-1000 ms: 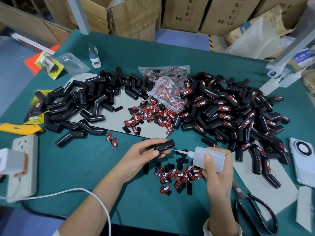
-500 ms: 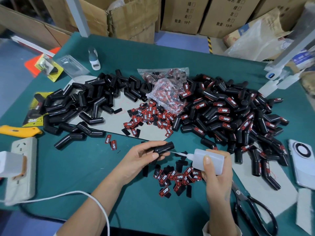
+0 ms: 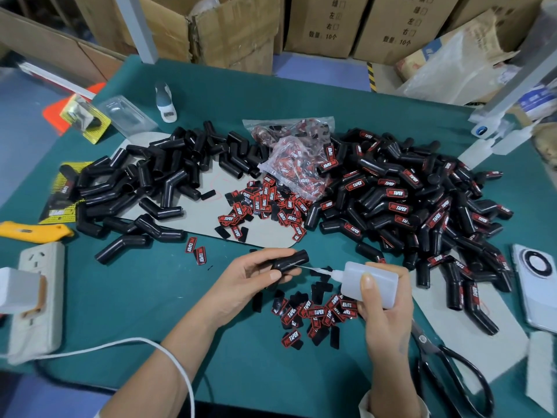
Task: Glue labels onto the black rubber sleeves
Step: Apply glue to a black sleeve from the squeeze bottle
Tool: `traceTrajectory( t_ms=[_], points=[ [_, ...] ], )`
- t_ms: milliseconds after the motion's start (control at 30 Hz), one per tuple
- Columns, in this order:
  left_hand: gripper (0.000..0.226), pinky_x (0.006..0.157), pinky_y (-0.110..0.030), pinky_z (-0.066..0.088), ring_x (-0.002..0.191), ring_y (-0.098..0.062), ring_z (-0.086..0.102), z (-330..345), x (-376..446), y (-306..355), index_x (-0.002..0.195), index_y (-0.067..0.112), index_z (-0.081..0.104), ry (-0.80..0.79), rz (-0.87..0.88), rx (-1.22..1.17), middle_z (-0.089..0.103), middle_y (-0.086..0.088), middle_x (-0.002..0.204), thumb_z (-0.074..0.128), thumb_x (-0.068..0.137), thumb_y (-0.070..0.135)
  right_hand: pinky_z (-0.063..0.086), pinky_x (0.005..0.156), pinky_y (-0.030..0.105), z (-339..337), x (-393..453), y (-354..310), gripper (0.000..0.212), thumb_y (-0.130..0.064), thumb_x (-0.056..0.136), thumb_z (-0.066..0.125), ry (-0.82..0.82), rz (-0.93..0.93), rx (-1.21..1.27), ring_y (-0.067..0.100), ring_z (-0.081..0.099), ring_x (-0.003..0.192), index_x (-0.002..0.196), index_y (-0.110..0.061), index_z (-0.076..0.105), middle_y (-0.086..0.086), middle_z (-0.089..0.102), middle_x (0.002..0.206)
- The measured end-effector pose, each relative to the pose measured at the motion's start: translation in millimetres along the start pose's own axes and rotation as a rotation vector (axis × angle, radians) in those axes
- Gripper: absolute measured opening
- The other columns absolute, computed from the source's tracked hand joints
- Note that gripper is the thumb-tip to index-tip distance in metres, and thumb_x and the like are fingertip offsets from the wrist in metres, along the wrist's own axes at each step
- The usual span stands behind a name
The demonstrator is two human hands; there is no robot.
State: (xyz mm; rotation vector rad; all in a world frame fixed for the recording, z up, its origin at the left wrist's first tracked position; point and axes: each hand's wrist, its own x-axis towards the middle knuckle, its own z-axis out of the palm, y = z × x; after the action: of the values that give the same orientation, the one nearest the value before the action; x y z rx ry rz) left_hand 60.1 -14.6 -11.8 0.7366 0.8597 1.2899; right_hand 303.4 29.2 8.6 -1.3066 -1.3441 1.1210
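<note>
— Left hand (image 3: 247,282)?
— Curled round a black rubber sleeve (image 3: 291,262), thumb on the near side, fingers wrapped over the far side. Held just above the green table (image 3: 150,297), open end pointing right.

— And the right hand (image 3: 382,309)?
— Wrapped round a translucent glue bottle (image 3: 369,282), thumb pressed flat on its near face, other fingers closed behind. Bottle lay on its side, thin needle tip (image 3: 313,268) reaching left and touching, or all but touching, the sleeve's side. Could not tell whether any glue was out.

— Labels nearby?
— Small heap of red-and-black labels (image 3: 316,312) on the table just below and between both hands, some face up, some showing black backs. Larger scatter of labels (image 3: 265,203) farther back on a grey card sheet (image 3: 199,218), beside a clear bag of labels (image 3: 292,164). Two stray labels (image 3: 195,251) lay left of the held sleeve.

— Other sleeves?
— Pile of unlabelled sleeves (image 3: 144,182) on the left, over the card sheet. Pile of labelled sleeves (image 3: 416,206) on the right, much bigger.

— Anything else about?
— Black-handled scissors (image 3: 452,372) near the right wrist, a phone (image 3: 538,285) at the right edge, a yellow utility knife (image 3: 30,232) and a white power strip (image 3: 36,300) at the left, with a white cable (image 3: 168,360) crossing the left forearm. Cardboard boxes (image 3: 325,22) stood behind the table.
</note>
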Motion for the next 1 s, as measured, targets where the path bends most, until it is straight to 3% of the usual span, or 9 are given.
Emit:
traceTrajectory(
  t_ms=[200, 733, 1000],
  points=[
    [0.039, 0.106, -0.037, 0.052, 0.126, -0.04, 0.064, 0.2, -0.5, 0.8, 0.136, 0.006, 0.065, 0.005, -0.003, 0.021, 0.065, -0.021, 0.137, 0.062, 0.097, 0.001, 0.055, 0.069, 0.036, 0.3, -0.1, -1.5, 0.033, -0.056, 0.09, 0.062, 0.005, -0.002, -0.004, 0.022, 0.067, 0.095, 0.114, -0.034, 0.06, -0.004, 0.066, 0.109],
    [0.039, 0.105, -0.035, 0.052, 0.127, -0.039, 0.063, 0.7, -0.2, 1.1, 0.136, 0.007, 0.065, -0.003, -0.004, 0.012, 0.065, -0.021, 0.138, 0.066, 0.097, 0.007, 0.055, 0.066, 0.025, 0.9, -1.0, -2.9, 0.032, -0.058, 0.089, 0.062, -0.001, -0.003, -0.017, 0.011, 0.067, 0.091, 0.113, -0.036, 0.06, -0.01, 0.066, 0.107],
    [0.038, 0.104, -0.034, 0.052, 0.126, -0.039, 0.064, 0.8, 0.3, 1.1, 0.135, 0.008, 0.066, 0.001, -0.005, 0.011, 0.066, -0.021, 0.137, 0.062, 0.098, 0.001, 0.055, 0.07, 0.034, 0.8, -1.5, -1.7, 0.033, -0.058, 0.088, 0.063, -0.001, 0.014, -0.016, 0.015, 0.067, 0.092, 0.113, -0.036, 0.06, -0.009, 0.066, 0.106]
  ],
)
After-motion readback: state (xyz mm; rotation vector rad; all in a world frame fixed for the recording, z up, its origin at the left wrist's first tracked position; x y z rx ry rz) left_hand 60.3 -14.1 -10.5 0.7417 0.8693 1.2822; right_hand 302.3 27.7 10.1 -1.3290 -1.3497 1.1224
